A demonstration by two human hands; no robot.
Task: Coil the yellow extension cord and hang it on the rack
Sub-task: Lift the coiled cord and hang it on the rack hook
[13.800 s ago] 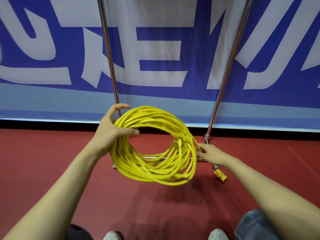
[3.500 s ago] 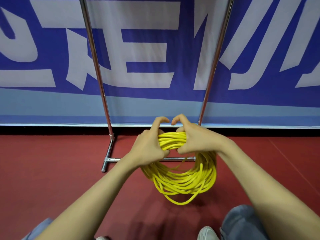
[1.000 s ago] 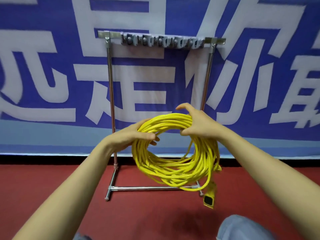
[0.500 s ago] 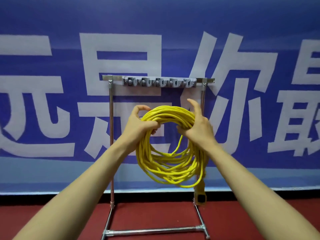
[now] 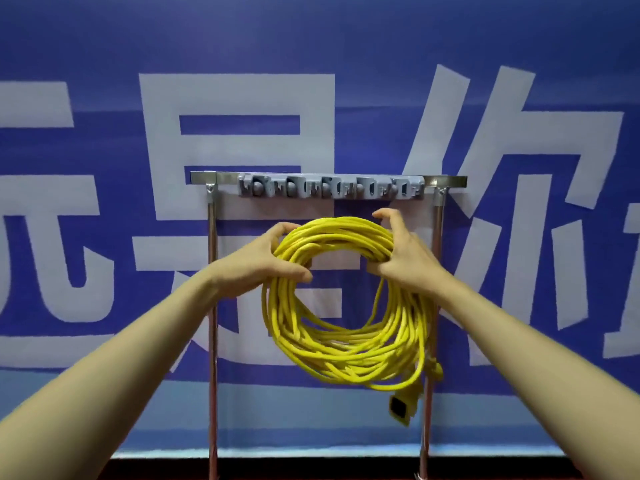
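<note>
Hands grip the coil top, left hand (image 5: 258, 263) and right hand (image 5: 403, 252) apart, cord (image 5: 343, 336) raised just below the rack (image 5: 332, 187) hooks. Coiling looks done; next, lift a loop over a hook.

- Soft, even indoor light falls on the blue banner (image 5: 104, 46). Its top band reads darker, and a faint tonal line crosses the upper third of the frame.
- There are no hard shadows. The yellow cord (image 5: 346, 355) at centre is bright and saturated, without glare.
- The rack (image 5: 202, 177) shows a dull sheen along its top bar. Its grey hook strip (image 5: 330, 186) is smeared and lacks fine detail.
- The plug (image 5: 401, 407), lower right of centre, is slightly blurred.
- Wide-angle stretch swells the left forearm (image 5: 121, 368) and right forearm (image 5: 536, 358) toward the lower corners.
- The bottom edge falls to near black.
</note>
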